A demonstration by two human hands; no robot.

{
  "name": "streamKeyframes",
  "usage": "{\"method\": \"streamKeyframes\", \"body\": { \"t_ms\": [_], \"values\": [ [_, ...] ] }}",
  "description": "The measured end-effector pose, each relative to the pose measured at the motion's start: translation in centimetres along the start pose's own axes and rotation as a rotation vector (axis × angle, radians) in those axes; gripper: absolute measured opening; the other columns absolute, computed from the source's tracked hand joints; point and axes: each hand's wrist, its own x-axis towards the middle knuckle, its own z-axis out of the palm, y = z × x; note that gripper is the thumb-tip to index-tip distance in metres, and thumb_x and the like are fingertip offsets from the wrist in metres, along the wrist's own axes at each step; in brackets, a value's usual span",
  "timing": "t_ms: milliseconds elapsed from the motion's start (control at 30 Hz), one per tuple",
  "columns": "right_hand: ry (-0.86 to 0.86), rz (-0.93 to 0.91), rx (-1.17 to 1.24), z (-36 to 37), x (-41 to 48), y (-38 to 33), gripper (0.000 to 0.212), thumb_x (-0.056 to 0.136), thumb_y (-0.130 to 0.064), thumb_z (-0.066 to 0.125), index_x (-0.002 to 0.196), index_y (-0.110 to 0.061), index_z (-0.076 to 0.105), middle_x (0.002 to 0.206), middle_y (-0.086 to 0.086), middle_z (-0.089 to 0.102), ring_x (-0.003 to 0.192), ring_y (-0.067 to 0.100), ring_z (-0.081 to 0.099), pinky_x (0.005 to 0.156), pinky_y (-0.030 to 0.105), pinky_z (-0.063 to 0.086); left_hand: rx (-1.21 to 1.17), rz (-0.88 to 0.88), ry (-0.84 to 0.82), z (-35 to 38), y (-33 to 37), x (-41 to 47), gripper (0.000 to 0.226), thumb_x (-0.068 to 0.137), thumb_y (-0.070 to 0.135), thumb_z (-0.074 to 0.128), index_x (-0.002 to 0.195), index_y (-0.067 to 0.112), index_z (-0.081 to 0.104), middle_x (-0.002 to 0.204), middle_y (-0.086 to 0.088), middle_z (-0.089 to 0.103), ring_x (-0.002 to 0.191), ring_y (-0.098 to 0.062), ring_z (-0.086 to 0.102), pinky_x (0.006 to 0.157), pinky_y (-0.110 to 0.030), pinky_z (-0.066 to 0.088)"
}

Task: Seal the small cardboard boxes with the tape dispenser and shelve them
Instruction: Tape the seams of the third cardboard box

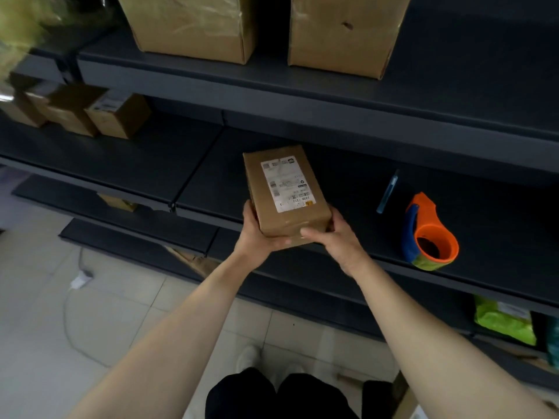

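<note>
- Two hands hold one small brown cardboard box [286,192] with a white printed label on its top face. All positions below are given relative to this box.
- Your left hand [257,234] grips the near left corner of the box, with the thumb up the left side and the fingers curled under the bottom.
- Your right hand [335,240] grips the near right corner, with the thumb laid across the near edge and the fingers wrapped round the right side.
- The box lies label up, with its long axis pointing away from you. Its far end is over the dark grey metal shelf board [348,176] and its near end projects past the board's front edge. You cannot tell whether the underside touches the board.
- Right of the box and well apart from it, on the same board, lies the orange and blue handheld tape dispenser [429,234], untouched, with its round opening turned up toward you.
- Between the box and the dispenser, set farther back, a slim blue stick-shaped tool [387,192] lies flat. Its type cannot be made out.
- Far left of the box, at the same level, stands a blurred cluster of small brown cartons [118,114].
- Above the box, on the next shelf up, two large brown cardboard cartons [193,22] stand side by side.
- Below and right of the box, a green plastic packet [503,320] lies on a lower shelf.
- Below and left of the box is the pale tiled floor [90,313].
</note>
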Motion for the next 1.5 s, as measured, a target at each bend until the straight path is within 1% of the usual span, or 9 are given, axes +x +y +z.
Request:
{"method": "streamKeyframes", "body": {
  "t_ms": [133,200,367,500,667,800,1100,1267,1500],
  "values": [
    [0.065,-0.061,-0.215,0.8,0.4,0.6,0.091,0.072,-0.021,0.082,0.147,-0.023,0.029,0.139,0.001,0.036,0.127,0.016,0.040,0.104,0.028,0.038,0.092,-0.053,0.006,-0.8,-0.4,0.0,0.107,0.068,0.014,0.085,0.149,0.021,0.016,0.109,0.020,0.055,0.105,-0.003,0.053,0.075,-0.009,0.042],
    [0.077,-0.080,-0.194,1.3,0.5,1.0,0.093,0.073,-0.017,0.082,0.148,-0.023,0.028,0.138,0.000,0.045,0.127,0.017,0.045,0.105,0.031,0.041,0.118,-0.054,-0.004,-0.8,-0.4,0.0,0.108,0.067,0.012,0.085,0.150,0.027,0.017,0.111,0.020,0.058,0.107,-0.003,0.055,0.076,-0.008,0.042],
    [0.161,-0.093,-0.181,1.8,-0.6,1.0,0.074,0.075,-0.017,0.080,0.139,-0.018,0.043,0.111,-0.006,0.061,0.111,0.015,0.057,0.094,0.025,0.046,0.164,-0.018,0.031,-1.5,-0.2,-0.7,0.104,0.064,0.016,0.086,0.147,0.028,0.024,0.116,0.013,0.060,0.106,-0.006,0.057,0.077,-0.013,0.045],
    [0.209,-0.140,-0.143,2.2,-2.5,-0.1,0.066,0.074,-0.017,0.080,0.133,-0.016,0.050,0.111,-0.005,0.063,0.108,0.015,0.059,0.094,0.027,0.048,0.160,0.050,0.034,-2.5,0.8,-2.1,0.096,0.063,0.020,0.088,0.141,0.025,0.032,0.109,0.015,0.060,0.098,-0.002,0.060,0.077,-0.019,0.053],
    [0.283,-0.201,-0.103,4.0,-6.8,-2.0,0.061,0.075,-0.017,0.079,0.130,-0.016,0.052,0.113,-0.002,0.064,0.108,0.015,0.059,0.095,0.030,0.049,0.154,0.120,0.025,-4.5,2.5,-5.4,0.089,0.064,0.019,0.088,0.138,0.023,0.037,0.105,0.019,0.058,0.093,0.003,0.058,0.067,-0.011,0.051],
    [0.336,-0.236,-0.044,6.5,-11.6,-3.6,0.056,0.077,-0.015,0.077,0.127,-0.017,0.052,0.108,-0.006,0.063,0.106,0.014,0.058,0.092,0.027,0.047,0.137,0.193,-0.017,-6.9,3.6,-9.2,0.092,0.063,0.018,0.088,0.139,0.023,0.036,0.113,0.017,0.057,0.100,-0.002,0.059,0.076,-0.019,0.054],
    [0.479,-0.415,-0.023,9.7,-23.1,-6.5,0.061,0.078,-0.018,0.076,0.133,-0.020,0.051,0.114,-0.007,0.063,0.109,0.011,0.057,0.094,0.031,0.050,0.118,0.345,-0.102,-10.2,6.9,-18.6,0.092,0.064,0.023,0.088,0.137,0.021,0.031,0.125,0.008,0.054,0.106,-0.005,0.055,0.074,-0.015,0.048],
    [0.561,-0.543,0.041,9.2,-28.2,-8.9,0.056,0.077,-0.019,0.078,0.128,-0.020,0.056,0.110,-0.009,0.067,0.105,0.009,0.062,0.086,0.024,0.054,0.109,0.464,-0.158,-10.4,11.1,-22.3,0.087,0.062,0.022,0.089,0.132,0.021,0.037,0.117,0.010,0.058,0.107,-0.010,0.059,0.087,-0.034,0.054],
    [0.709,-0.694,0.058,5.0,-32.2,-13.9,0.042,0.076,-0.015,0.078,0.115,-0.019,0.063,0.096,-0.011,0.070,0.086,0.001,0.066,0.071,0.016,0.052,0.088,0.645,-0.214,-8.1,18.9,-23.9,0.083,0.063,0.019,0.088,0.130,0.018,0.039,0.111,0.017,0.056,0.104,0.000,0.056,0.086,-0.020,0.050]
  ]
}}
